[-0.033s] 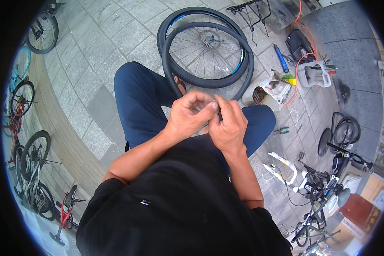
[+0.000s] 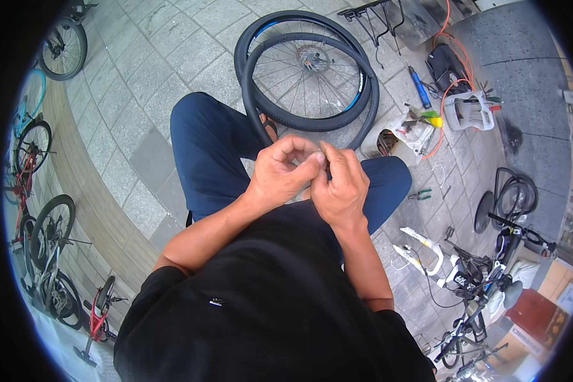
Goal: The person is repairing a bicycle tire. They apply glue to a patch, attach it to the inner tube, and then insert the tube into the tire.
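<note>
My left hand (image 2: 280, 169) and my right hand (image 2: 342, 184) meet over my lap, fingertips together. Both are closed in a pinch around something too small and too covered to make out. A black inner tube (image 2: 248, 83) forms a long loop that runs down to my hands; its near part disappears behind them, so I cannot tell whether they grip it. The loop's far part lies over a bicycle wheel (image 2: 302, 121), which rests flat on the paving with a black tyre, a blue-marked rim and a disc rotor at its hub.
Right of the wheel are a white cut-open container (image 2: 404, 127) with tools, another white container (image 2: 468, 114), a blue tool (image 2: 419, 87) and an orange hose (image 2: 473, 60). Green-handled pliers (image 2: 420, 195) lie near my knee. Bicycle parts (image 2: 471, 274) crowd the lower right; several bicycles (image 2: 48, 232) stand left.
</note>
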Tool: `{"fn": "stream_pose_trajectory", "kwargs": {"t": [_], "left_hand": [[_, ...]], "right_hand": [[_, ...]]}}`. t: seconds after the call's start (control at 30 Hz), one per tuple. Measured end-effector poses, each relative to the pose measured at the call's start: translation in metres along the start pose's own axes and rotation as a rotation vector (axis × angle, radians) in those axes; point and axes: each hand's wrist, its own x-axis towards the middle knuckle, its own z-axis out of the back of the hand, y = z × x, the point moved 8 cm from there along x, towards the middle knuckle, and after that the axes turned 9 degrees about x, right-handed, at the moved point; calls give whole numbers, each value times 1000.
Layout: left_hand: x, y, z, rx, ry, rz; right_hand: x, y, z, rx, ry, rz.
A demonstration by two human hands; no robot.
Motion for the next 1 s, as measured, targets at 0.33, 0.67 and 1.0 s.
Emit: {"fn": "stream_pose_trajectory", "kwargs": {"t": [0.33, 0.67, 1.0], "left_hand": [[-1, 11, -3, -248, -9, 280], [5, 4, 3, -198, 38, 249], [3, -5, -9, -13, 134, 91]], "right_hand": [[2, 4, 0, -152, 35, 97], [-13, -35, -5, 687, 117, -538], [-25, -55, -6, 770, 112, -763]]}}
